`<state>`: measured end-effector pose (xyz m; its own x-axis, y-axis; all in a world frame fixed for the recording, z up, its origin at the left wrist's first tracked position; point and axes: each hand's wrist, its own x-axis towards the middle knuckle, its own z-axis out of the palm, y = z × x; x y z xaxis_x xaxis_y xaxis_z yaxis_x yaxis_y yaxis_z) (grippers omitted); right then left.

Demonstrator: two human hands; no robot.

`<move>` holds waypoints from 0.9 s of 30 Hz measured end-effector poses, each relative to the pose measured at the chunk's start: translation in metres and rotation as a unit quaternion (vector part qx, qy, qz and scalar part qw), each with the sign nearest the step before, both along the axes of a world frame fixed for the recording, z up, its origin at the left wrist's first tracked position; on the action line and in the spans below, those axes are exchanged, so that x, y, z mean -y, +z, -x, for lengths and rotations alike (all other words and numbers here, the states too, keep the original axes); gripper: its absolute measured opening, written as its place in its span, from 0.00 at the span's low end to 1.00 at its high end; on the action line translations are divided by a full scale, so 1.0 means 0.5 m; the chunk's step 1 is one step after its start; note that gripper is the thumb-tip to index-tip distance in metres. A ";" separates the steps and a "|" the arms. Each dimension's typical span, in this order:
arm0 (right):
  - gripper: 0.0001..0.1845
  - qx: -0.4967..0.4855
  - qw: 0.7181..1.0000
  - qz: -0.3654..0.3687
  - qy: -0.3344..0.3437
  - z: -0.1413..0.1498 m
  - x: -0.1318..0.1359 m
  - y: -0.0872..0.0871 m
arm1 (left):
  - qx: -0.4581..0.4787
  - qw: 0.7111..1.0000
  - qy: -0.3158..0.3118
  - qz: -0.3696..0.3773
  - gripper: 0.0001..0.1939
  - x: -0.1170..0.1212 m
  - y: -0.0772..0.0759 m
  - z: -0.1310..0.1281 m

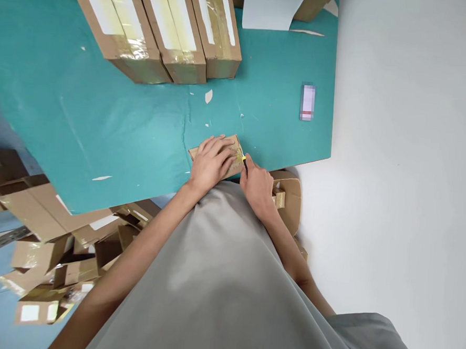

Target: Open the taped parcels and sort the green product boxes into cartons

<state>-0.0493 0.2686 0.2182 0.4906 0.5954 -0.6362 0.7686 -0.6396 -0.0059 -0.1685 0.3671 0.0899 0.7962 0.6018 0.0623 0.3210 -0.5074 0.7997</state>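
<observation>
At the near edge of the teal table lies a small brown cardboard box (235,169) with clear tape on its top. My left hand (211,160) rests on it, fingers spread across the top face and pressing on it. In my right hand (256,185) is a box cutter (245,162) with a black and yellow handle, gripped in closed fingers. Its tip meets the right end of the box, by the tape. Most of the cutter's handle is hidden inside my right hand.
Large taped cartons (182,34) stand at the table's back, beside a white sheet (272,8). A blurred white packet (307,101) lies near the right edge of the teal table (121,120). An open carton (290,199) with small boxes sits below. Discarded cardboard (50,253) covers the left floor. A white wall (408,153) rises right.
</observation>
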 end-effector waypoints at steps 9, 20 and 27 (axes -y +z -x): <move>0.34 0.019 1.000 0.002 -0.005 0.011 -0.030 -0.030 | -0.009 1.000 0.016 -0.013 0.15 0.002 0.005 -0.004; 0.31 0.008 0.997 0.071 -0.035 0.013 0.059 0.018 | -0.013 1.000 0.008 0.005 0.16 0.013 0.002 -0.012; 0.34 0.004 1.000 -0.009 -0.011 0.014 0.023 0.041 | -0.013 1.000 0.010 0.010 0.16 0.010 0.007 -0.008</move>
